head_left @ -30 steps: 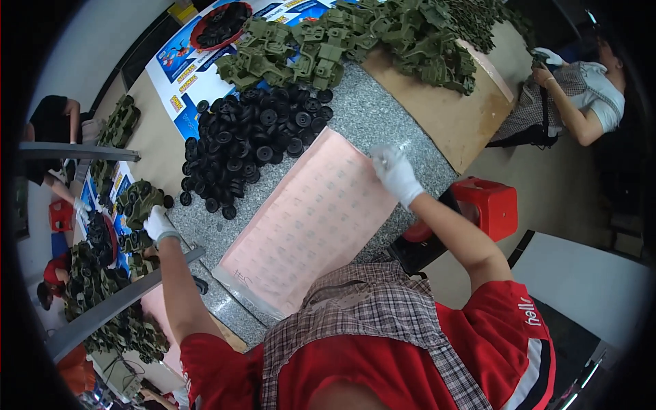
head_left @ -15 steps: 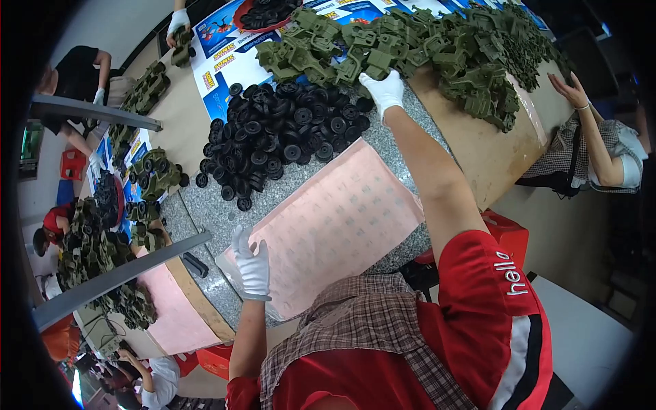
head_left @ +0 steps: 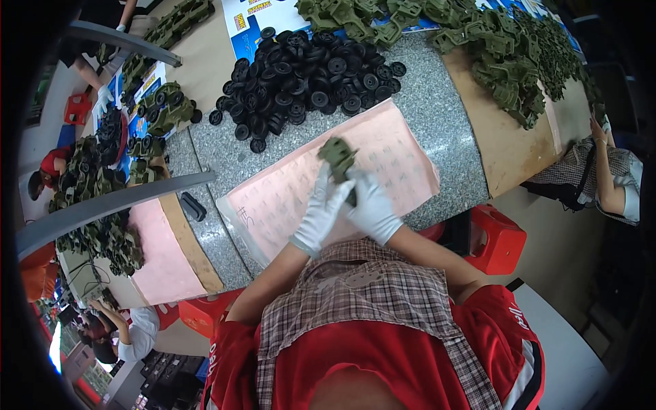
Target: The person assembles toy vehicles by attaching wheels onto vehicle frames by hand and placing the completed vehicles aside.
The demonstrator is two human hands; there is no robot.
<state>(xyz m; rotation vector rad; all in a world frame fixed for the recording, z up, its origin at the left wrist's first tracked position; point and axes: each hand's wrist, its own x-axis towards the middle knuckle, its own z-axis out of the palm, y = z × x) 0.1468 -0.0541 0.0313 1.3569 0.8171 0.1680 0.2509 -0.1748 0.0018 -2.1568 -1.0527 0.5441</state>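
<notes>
A dark green plastic toy vehicle body (head_left: 337,154) is held above a pink padded sheet (head_left: 403,154), close in front of me. My left hand (head_left: 320,210), in a white glove, grips it from the left. My right hand (head_left: 374,209), gloved too, closes on its lower right side; the fingertips are slightly blurred. A heap of black toy wheels (head_left: 301,82) lies just beyond the sheet on the grey speckled tabletop (head_left: 437,102).
More green vehicle bodies (head_left: 506,75) pile up at the far right. Grey metal bars (head_left: 123,195) cross the left side, with wheeled green vehicles (head_left: 164,109) beyond. Red stools (head_left: 497,239) stand below the table edge. Co-workers sit at both sides.
My right hand has come back from the green pile with a vehicle body. My left hand has moved right and up from the sheet's edge to meet it.
</notes>
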